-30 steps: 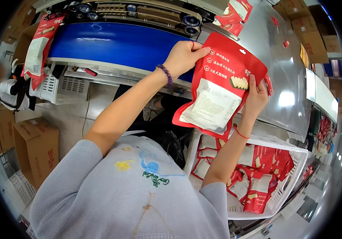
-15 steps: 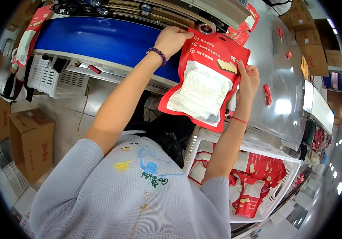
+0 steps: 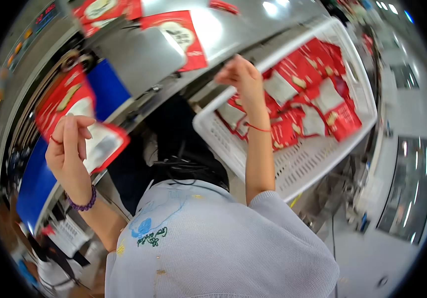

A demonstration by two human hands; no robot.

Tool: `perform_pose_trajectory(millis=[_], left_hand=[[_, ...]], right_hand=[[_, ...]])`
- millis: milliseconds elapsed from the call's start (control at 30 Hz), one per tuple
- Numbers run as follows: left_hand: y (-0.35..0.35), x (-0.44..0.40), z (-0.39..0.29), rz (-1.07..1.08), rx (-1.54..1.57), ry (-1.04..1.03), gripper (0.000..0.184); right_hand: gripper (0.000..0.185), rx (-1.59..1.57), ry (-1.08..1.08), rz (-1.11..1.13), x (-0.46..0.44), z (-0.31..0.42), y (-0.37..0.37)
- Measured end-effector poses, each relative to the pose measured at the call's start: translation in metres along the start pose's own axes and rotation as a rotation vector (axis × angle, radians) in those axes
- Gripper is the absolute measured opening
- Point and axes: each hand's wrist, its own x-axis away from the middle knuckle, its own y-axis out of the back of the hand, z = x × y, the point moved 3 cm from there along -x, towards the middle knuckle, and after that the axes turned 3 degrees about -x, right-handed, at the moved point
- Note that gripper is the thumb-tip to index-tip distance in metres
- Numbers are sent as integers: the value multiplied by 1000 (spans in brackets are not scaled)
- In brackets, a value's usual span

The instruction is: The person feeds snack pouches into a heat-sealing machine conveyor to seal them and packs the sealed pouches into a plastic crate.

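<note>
A red food bag (image 3: 54, 109) with a white back panel stands tilted at the left, against the machine with the blue belt. My left hand (image 3: 72, 144), with a purple bead bracelet, overlaps the bag's edge. Its fingers are curled in front of the panel; whether they grip the bag is not clear. My right hand (image 3: 243, 77), with a red string at the wrist, is raised beside the white crate (image 3: 285, 176) of red bags. Its fingers are bent together, slightly blurred, and nothing shows in them.
A steel table (image 3: 243, 30) runs along the top with another red bag (image 3: 191, 39) lying on it, and several more sit further left. The blue belt (image 3: 106, 84) and machine rails are at the left. A thin metal plate (image 3: 134, 54) juts toward me.
My view has turned toward the crate. The bag that both hands held up is now at the machine on the left. My right hand has come away from it, toward the crate.
</note>
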Motion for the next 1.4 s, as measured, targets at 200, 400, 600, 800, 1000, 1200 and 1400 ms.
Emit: perform_pose_trajectory(millis=[200, 400, 600, 800, 1000, 1200, 1400], left_hand=[[-58, -2, -2, 261, 38, 64, 29], [-74, 8, -3, 402, -47, 68, 27], [-77, 17, -5, 440, 4, 80, 16], [-112, 18, -7, 397, 93, -292, 46], [-82, 8, 16, 324, 393, 254, 21], [-38, -22, 44, 179, 530, 246, 25], [-28, -22, 35, 276, 412, 115, 28]], right_hand=[[24, -10, 253, -1015, 151, -11, 354], [19, 24, 431, -1385, 152, 63, 364], [30, 652, 756, -1076, 138, 151, 222], [33, 326, 521, -484, 130, 142, 41], [40, 139, 330, 1, 68, 67, -63], [22, 157, 236, 128, 20, 28, -109], [25, 271, 266, 103, 24, 29, -122]])
